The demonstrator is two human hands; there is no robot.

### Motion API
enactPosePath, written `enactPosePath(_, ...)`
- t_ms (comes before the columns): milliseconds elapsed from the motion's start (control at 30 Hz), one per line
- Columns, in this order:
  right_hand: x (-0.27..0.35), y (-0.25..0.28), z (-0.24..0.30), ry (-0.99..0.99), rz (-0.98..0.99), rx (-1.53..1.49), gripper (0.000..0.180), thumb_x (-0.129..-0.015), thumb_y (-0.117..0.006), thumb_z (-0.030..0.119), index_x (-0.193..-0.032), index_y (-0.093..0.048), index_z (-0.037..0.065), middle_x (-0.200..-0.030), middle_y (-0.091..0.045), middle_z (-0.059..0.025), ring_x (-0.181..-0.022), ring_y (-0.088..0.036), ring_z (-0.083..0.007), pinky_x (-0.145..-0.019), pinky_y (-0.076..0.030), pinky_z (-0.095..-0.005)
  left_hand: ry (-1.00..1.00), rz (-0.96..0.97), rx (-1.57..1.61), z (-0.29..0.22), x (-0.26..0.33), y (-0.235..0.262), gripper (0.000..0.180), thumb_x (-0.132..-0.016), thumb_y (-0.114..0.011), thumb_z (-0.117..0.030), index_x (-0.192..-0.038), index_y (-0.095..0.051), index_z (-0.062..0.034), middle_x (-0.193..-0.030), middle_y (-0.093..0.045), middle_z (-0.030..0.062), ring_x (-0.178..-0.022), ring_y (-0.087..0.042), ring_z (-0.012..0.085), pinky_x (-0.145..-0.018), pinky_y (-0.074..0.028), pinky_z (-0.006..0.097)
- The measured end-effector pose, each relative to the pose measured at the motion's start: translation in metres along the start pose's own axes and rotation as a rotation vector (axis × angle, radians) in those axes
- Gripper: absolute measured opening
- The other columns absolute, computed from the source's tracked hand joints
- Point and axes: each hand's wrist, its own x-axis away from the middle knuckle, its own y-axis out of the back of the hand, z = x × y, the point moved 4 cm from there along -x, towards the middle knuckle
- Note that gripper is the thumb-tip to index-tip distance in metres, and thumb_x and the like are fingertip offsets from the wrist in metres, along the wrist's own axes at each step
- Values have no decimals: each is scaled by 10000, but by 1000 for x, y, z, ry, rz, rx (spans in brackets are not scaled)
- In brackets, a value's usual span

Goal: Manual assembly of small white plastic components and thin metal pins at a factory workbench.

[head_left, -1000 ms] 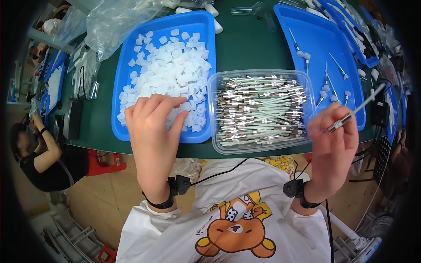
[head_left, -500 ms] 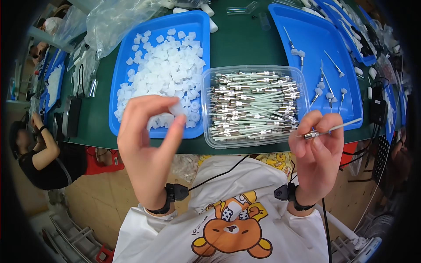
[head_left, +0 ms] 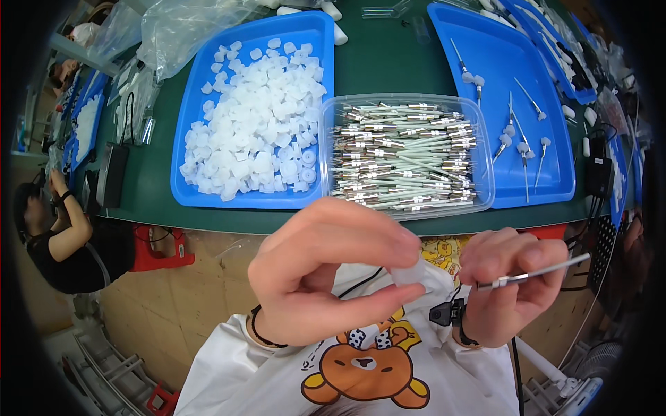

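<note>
I pinch a small translucent white plastic cap (head_left: 409, 275) in my left hand (head_left: 326, 274); my right hand (head_left: 510, 284) grips a thin metal-tipped rod (head_left: 534, 272), both held near my chest.

Beyond my hands, the clear plastic tub of pale green rods (head_left: 406, 154) sits at the green table's (head_left: 388, 55) near edge. Left of that tub lies a blue tray of white caps (head_left: 257, 132); right of it, a blue tray with finished capped rods (head_left: 517, 132).
</note>
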Motion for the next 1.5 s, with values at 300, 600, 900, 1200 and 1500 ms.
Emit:
enactPosePath(300,-6,-10,17,93,344,374,280,-773,-614,94,-944,-393,90,-788,-585,-77,-669,-521,-191,-594,-403,-295,117,336,308,11,1,-11,290,-737,-667,-100,-937,-544,70,-905,-517,180,-801,-576,259,-788,-486,410)
enactPosePath(600,5,-10,16,157,294,462,321,-744,-627,64,-954,-385,84,-808,-575,-74,-689,-528,-186,-586,-412,-303,319,118,699,16,13,-23,294,-794,-603,-135,-924,-436,69,-888,-493,204,-834,-574,280,-854,-454,460)
enactPosePath(900,-6,-13,29,44,492,617,368,-730,-629,39,-981,-366,95,-874,-577,-77,-727,-524,-195,-603,-420,-293,269,102,616,15,9,-23,277,-808,-587,-179,-907,-459,46,-849,-505,181,-797,-583,244,-865,-451,447)
enactPosePath(1200,-4,-15,34,-108,592,685,424,-714,-634,-4,-1024,-362,95,-957,-578,-102,-746,-534,-200,-597,-426,-276,243,116,489,18,9,-19,277,-825,-566,-227,-883,-479,29,-819,-514,159,-780,-581,218,-855,-461,433)
enactPosePath(1500,3,-11,30,-84,548,614,423,-724,-633,7,-1034,-358,92,-971,-575,-116,-754,-537,-200,-588,-439,-276,260,80,489,19,9,-22,294,-847,-529,-259,-889,-498,31,-777,-509,130,-732,-574,198,-852,-459,443)
